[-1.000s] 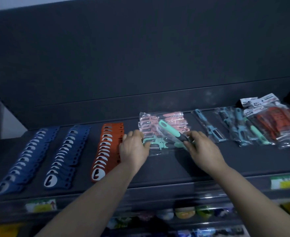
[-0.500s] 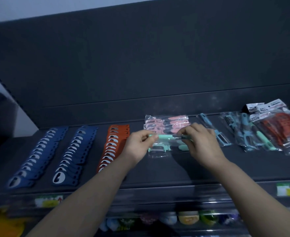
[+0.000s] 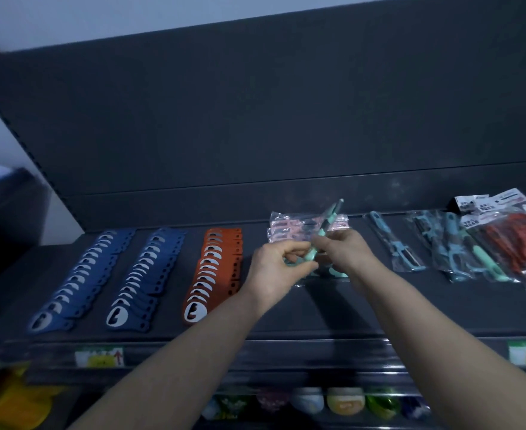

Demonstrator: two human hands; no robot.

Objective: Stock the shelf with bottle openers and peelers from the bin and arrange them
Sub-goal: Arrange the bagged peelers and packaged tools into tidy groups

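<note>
Starting at the lower left of the frame, a fanned row of flat blue bottle openers (image 3: 78, 280) runs back along the dark shelf (image 3: 317, 315). A second blue row (image 3: 143, 274) lies just beside it and a row of flat orange bottle openers (image 3: 215, 271) comes next, all three overlapped and parallel. Right of the orange row, mid-frame, the left hand (image 3: 274, 268) has its fingers curled and appears to pinch the lower end of a mint-green plastic peeler with a dark stripe (image 3: 325, 226), though blur hides the exact contact. The peeler is held above the shelf, its long axis slanting from lower left to upper right, with the free tip pointing toward the back panel. The right hand (image 3: 345, 249) sits just right of it with its fingers curled round the middle of the handle, so both hands hold the one piece, close together. Behind and under them lies a stack of pink peelers in clear plastic sleeves (image 3: 286, 231). That spot looks like where the held peeler belongs. It would need turning until its axis runs front to back like the packs below, and the right hand is better placed on the handle to steer it. Further right lie a blue peeler in a clear sleeve (image 3: 395, 243), teal peelers in clear bags (image 3: 454, 246), and red tools in clear bags with printed cards (image 3: 516, 240) at the right edge.
</note>
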